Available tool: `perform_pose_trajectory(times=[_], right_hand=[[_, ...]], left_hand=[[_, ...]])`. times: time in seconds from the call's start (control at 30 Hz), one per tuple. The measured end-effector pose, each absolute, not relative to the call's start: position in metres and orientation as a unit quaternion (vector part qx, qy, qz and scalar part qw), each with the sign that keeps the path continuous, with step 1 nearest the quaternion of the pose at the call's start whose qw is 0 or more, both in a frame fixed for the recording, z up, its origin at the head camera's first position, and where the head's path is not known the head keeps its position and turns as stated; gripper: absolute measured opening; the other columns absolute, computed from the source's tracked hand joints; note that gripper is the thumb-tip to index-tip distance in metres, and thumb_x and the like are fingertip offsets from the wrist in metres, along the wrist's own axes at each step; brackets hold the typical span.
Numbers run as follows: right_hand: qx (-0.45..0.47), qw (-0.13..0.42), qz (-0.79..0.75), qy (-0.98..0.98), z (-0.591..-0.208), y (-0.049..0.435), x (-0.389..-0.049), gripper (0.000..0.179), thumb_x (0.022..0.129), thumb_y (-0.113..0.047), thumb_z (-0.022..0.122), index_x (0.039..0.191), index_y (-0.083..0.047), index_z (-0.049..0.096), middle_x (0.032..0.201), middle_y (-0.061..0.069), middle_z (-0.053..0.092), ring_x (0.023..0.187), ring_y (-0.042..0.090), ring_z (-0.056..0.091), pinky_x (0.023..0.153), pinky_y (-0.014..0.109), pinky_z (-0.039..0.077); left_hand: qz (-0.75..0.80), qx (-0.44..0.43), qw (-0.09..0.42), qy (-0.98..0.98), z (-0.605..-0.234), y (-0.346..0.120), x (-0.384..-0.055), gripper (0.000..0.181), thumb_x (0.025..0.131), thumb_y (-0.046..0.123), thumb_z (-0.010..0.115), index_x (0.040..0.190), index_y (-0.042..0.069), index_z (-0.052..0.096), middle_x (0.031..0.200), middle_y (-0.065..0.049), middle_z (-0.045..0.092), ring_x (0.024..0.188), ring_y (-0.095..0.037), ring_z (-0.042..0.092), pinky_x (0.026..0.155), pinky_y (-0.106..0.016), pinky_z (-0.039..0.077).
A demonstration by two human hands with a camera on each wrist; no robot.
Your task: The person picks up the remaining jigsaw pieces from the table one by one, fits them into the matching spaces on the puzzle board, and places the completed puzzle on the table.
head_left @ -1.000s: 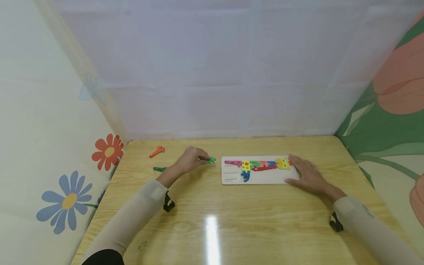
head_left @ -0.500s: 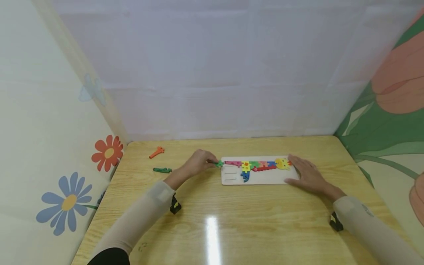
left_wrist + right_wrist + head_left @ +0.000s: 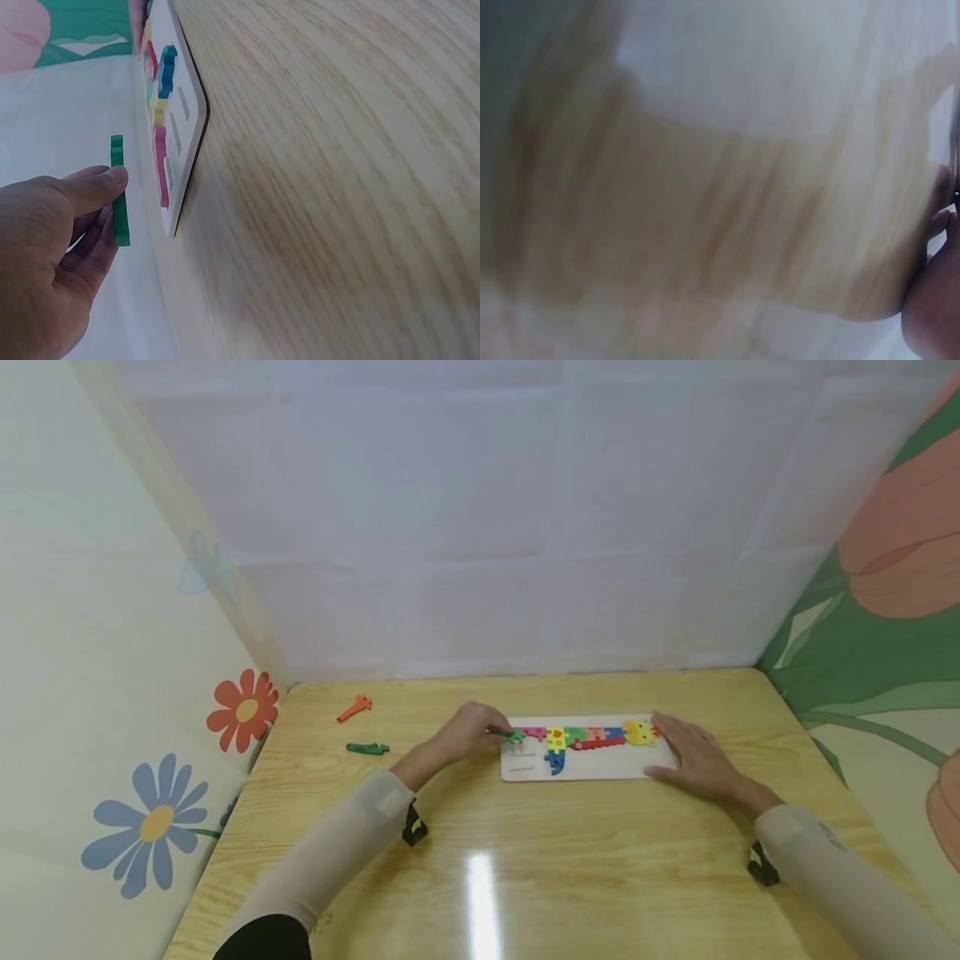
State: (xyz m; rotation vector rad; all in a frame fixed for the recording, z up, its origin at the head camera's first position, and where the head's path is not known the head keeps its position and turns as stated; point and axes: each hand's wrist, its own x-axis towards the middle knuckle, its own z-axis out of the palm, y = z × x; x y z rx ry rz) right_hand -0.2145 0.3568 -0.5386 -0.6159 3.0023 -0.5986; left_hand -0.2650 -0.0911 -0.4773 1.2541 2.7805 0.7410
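My left hand (image 3: 468,731) pinches a green puzzle piece (image 3: 120,202) between thumb and fingers, over the left end of a white puzzle board (image 3: 600,767). In the left wrist view the piece is on edge, apart from the board's face. Joined pieces lie along the board: a pink piece (image 3: 534,732), a yellow animal-head piece (image 3: 640,732) at the right, and several others between. Empty slot outlines show at its left. My right hand (image 3: 693,756) rests against the board's right end, fingers extended, thumb toward the near edge. Only part of that hand appears in the right wrist view.
An orange puzzle piece (image 3: 354,708) and a dark green puzzle piece (image 3: 367,748) lie on the wooden table (image 3: 585,868), left of the board. A white cloth wall (image 3: 510,610) stands behind the table; flower-printed panels flank both sides.
The left hand has moved right with the green piece, from left of the board to over its left end. The right hand has stayed put at the other end.
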Motion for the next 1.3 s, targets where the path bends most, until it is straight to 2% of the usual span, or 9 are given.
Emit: perform_pose_trajectory(times=[1.0, 1.3], right_hand=[[-0.195, 0.008, -0.188, 0.963, -0.538, 0.357, -0.214, 0.102, 0.095, -0.059, 0.071, 0.167, -0.003, 0.027, 0.172, 0.022, 0.027, 0.157, 0.046, 0.024, 0.123, 0.069, 0.017], [-0.195, 0.009, -0.188, 0.963, -0.539, 0.356, -0.215, 0.102, 0.095, -0.059, 0.071, 0.167, -0.003, 0.026, 0.172, 0.022, 0.027, 0.157, 0.046, 0.024, 0.122, 0.07, 0.017]], left_hand=[[0.219, 0.399, 0.028, 0.89, -0.481, -0.052, -0.267, 0.017, 0.094, 0.008, 0.08, 0.111, 0.008, 0.082, 0.113, -0.009, 0.08, 0.107, -0.022, 0.076, 0.096, -0.034, 0.06], [0.208, 0.403, 0.029, 0.891, -0.486, -0.046, -0.268, 0.019, 0.094, 0.008, 0.081, 0.113, 0.01, 0.082, 0.113, -0.007, 0.08, 0.106, -0.019, 0.076, 0.095, -0.029, 0.06]])
